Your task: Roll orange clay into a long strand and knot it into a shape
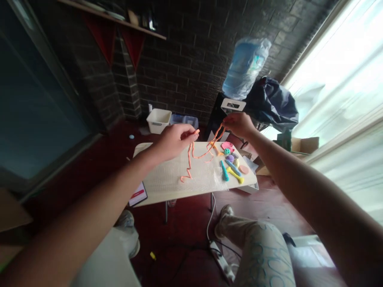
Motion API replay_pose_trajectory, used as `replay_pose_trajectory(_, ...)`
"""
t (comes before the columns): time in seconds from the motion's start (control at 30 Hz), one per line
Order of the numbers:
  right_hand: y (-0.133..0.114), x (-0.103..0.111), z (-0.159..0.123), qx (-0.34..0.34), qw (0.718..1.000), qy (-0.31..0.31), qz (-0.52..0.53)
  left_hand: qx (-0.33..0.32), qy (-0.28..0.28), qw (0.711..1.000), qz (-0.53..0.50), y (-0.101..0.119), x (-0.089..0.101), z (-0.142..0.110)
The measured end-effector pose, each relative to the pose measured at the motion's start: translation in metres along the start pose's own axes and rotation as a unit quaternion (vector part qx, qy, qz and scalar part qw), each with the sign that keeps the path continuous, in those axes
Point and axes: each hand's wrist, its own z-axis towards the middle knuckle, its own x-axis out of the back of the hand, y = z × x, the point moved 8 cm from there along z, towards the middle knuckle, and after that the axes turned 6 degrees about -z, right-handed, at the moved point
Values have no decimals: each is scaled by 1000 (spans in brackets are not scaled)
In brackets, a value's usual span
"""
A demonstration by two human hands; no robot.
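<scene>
A long, thin orange strand (pixel 198 157), which looks like rolled modelling clay, hangs between my two hands above a small pale table (pixel 167 175). My left hand (pixel 176 137) pinches it between thumb and fingertips, and one zigzag tail drops from there toward the tabletop. My right hand (pixel 238 123), held a little higher, grips the looped, doubled part with its fingers closed. Below the right hand, on the table's right side, lie a teal stick (pixel 224 170), a blue stick (pixel 233 168), a yellow tool (pixel 235 175), a purple lump (pixel 229 158) and a green ball (pixel 227 151).
A pink piece (pixel 228 146) and a peach disc (pixel 243 170) lie among the tools. A notebook (pixel 139 195) sits at the table's left corner. Behind stand a white bin (pixel 158 120) and a water dispenser bottle (pixel 245 67). A power strip (pixel 222 261) lies on the floor.
</scene>
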Motion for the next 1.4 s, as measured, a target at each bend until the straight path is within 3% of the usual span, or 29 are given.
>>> replay_pose_trajectory(0.17,23,-52,-31,-39,997,-58,31,-11,-36,999,11,16,13,41)
replay_pose_trajectory(0.37,25,-121,-58,-73,981,-161,78,10,-33,995,98,18,28,67)
replay_pose_trajectory(0.53,17,-143,-63,-75,970,-185,142,11,-33,983,179,22,30,80)
replay_pose_trajectory(0.67,0,-135,-56,-51,966,-151,206,30,-65,979,190,16,10,82)
replay_pose_trajectory(0.83,-21,-105,-42,-26,952,-75,294,36,-134,973,185,2,-22,72)
replay_pose_trajectory(1.0,-39,-81,-37,-7,923,-69,379,41,-137,970,196,-13,-26,64)
replay_pose_trajectory(1.1,-49,-67,-36,3,906,-73,417,44,-110,982,146,-23,-23,65)
replay_pose_trajectory(1.2,-59,-54,-34,7,893,-79,442,67,-62,996,14,-36,-20,67)
replay_pose_trajectory(1.4,-73,-34,-29,-7,873,-71,483,134,17,979,-154,-42,-11,70)
